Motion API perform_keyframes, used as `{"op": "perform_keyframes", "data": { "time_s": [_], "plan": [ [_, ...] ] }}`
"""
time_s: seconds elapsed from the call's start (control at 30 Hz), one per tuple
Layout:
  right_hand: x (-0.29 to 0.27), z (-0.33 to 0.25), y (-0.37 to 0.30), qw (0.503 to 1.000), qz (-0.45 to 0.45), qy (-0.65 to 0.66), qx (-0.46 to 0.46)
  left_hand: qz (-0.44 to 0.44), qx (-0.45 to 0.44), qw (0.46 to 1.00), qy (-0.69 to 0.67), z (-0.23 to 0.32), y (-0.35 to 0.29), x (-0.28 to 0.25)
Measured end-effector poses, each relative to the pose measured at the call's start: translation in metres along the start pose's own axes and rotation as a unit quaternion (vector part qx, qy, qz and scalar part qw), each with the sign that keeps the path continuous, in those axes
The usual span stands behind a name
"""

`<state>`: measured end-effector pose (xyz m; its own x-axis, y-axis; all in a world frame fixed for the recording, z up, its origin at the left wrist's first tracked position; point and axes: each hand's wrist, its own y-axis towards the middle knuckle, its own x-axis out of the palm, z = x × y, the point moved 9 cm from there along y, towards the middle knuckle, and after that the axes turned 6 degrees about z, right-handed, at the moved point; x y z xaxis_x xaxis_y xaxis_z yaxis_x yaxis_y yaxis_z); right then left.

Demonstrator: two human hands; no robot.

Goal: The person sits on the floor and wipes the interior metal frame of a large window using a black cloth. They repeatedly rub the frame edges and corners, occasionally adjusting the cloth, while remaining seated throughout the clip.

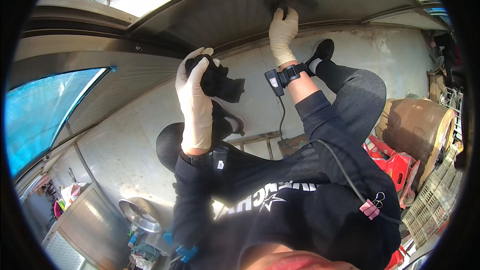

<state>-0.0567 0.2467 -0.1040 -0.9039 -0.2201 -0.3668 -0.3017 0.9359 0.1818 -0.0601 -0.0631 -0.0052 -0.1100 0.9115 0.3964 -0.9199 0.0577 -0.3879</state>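
My left hand point(192, 90), in a pale rubber glove, is closed round a bunched black cloth point(220, 81). A loose corner of the cloth hangs off to the right. My right hand point(283, 26), gloved the same way, reaches up to a dark, glossy metal panel point(215, 10). Its fingers are bent and pressed together against the panel's face. Something small and dark shows at the fingertips, but I cannot tell what it is. The panel curves across the top of the view, with its lower edge just above my left hand.
A wall panel with a blue-covered pane point(50, 110) stands at left. Below it are a metal basin point(141, 215) and a ribbed panel point(90, 230). At right lie a brown barrel point(415, 127), a red tool point(395, 165) and a plastic crate point(432, 200). A cable point(342, 167) runs from my right wrist.
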Motion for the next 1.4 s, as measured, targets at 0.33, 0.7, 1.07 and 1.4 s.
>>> {"op": "perform_keyframes", "data": {
  "time_s": [0.33, 0.7, 1.07, 1.4],
  "plan": [
    [-0.02, 0.035, 0.002, 0.997, 0.001, -0.031, 0.065, 0.02, -0.002, 1.0, -0.009, -0.002, 0.002, -0.001],
    [-0.02, 0.078, -0.003, 0.978, -0.051, -0.095, 0.177, 0.015, 0.003, 1.0, 0.01, -0.01, 0.006, -0.001],
    [-0.041, 0.006, 0.058, 0.997, 0.052, -0.026, 0.04, -0.005, 0.011, 1.0, 0.028, -0.011, 0.002, 0.008],
    [-0.074, -0.009, 0.09, 0.989, 0.139, 0.002, -0.044, 0.015, -0.002, 1.0, 0.003, -0.007, -0.003, 0.007]
  ]
}}
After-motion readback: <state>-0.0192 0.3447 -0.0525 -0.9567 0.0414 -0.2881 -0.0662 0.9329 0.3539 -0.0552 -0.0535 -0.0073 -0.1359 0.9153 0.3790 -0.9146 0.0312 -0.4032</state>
